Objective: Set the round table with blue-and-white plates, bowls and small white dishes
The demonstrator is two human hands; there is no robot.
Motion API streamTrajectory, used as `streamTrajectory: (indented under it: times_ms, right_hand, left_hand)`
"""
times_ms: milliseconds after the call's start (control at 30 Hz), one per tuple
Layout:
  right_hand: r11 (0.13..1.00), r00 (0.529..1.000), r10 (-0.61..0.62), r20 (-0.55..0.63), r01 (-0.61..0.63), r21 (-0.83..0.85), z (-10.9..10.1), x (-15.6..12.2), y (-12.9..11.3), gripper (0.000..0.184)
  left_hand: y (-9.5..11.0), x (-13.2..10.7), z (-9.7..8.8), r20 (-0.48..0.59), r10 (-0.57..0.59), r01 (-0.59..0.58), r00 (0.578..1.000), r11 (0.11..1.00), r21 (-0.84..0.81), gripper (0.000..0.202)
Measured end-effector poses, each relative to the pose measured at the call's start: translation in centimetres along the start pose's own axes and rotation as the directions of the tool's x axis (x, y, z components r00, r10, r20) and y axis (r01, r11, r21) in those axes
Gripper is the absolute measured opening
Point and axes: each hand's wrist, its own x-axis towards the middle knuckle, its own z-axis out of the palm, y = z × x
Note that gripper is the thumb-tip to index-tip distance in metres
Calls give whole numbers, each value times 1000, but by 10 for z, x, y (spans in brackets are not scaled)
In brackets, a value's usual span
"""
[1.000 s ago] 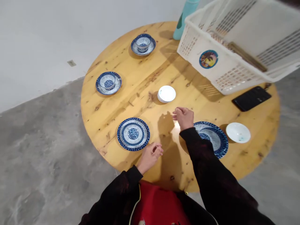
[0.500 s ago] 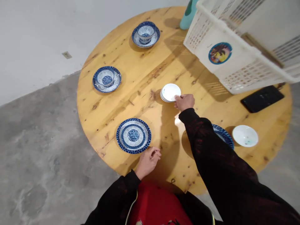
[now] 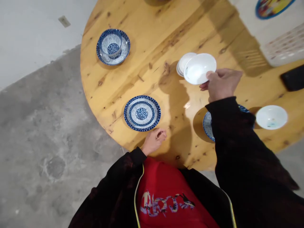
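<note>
My right hand (image 3: 222,84) grips a small white dish (image 3: 199,68) by its rim and holds it tilted just above the round wooden table (image 3: 147,79). Behind the dish lies a stack of the same white dishes (image 3: 182,62). My left hand (image 3: 155,140) rests at the table's near edge with its fingers curled, nothing showing in them, right below a blue patterned plate (image 3: 142,112). A second blue plate (image 3: 207,125) lies partly hidden under my right sleeve. To its right stands a white bowl (image 3: 271,117).
A blue bowl on a blue plate (image 3: 113,46) sits at the table's far left. A white plastic basket (image 3: 277,34) fills the top right corner, with a black phone (image 3: 293,81) beside it. Grey concrete floor (image 3: 40,133) lies to the left.
My right hand reached to the stack of white dishes, took the top one and lifted it. The view has dropped and moved closer. My left hand stayed at the table's edge.
</note>
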Motion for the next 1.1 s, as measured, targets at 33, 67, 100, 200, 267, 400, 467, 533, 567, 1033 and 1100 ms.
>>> streamTrajectory:
  times_ms: [33, 67, 100, 200, 267, 400, 467, 533, 567, 1033, 1100]
  right_hand:
    - [1000, 1000, 27, 2, -27, 11, -6, -21, 0, 13]
    - [998, 997, 50, 63, -51, 19, -12, -44, 2, 13]
    - [996, 994, 83, 77, -85, 23, -18, -66, 7, 12]
    - [987, 979, 152, 133, -156, 24, -27, -129, 33, 15]
    - [977, 969, 196, 150, -206, 57, -29, -161, 52, 19]
    - [958, 953, 265, 146, -277, 70, -25, -200, 75, 23]
    - [956, 952, 271, 141, -283, 77, -22, -208, 79, 24]
    - [950, 951, 277, 140, -292, 106, -21, -211, 80, 25]
    - [946, 949, 282, 142, -300, 122, -20, -212, 80, 26]
    - [913, 917, 367, 155, -387, 128, -18, -217, 97, 25]
    - [909, 913, 377, 154, -396, 127, -17, -217, 99, 25]
  left_hand:
    - [-3, -1, 1, 5, -5, 5, 1000, 1000, -6, 19]
    - [-5, -2, 2, 14, -6, 6, 1000, 1000, -8, 19]
    - [-7, -2, 3, 24, -5, 6, 1000, 1000, -11, 19]
    - [-11, -2, 6, 41, -26, 29, 999, 997, -70, 19]
    - [-15, 0, 9, 39, -52, 56, 998, 992, -117, 21]
    - [-20, 5, 13, 38, -83, 88, 996, 985, -146, 27]
    - [-22, 6, 13, 34, -86, 90, 996, 984, -151, 30]
    - [-23, 5, 13, 28, -79, 82, 996, 984, -156, 32]
    - [-23, 5, 12, 24, -73, 76, 997, 985, -157, 33]
    - [-30, -3, 7, -73, -220, 129, 973, 775, -618, 56]
    - [-29, -4, 3, -83, -252, 133, 964, 730, -670, 55]
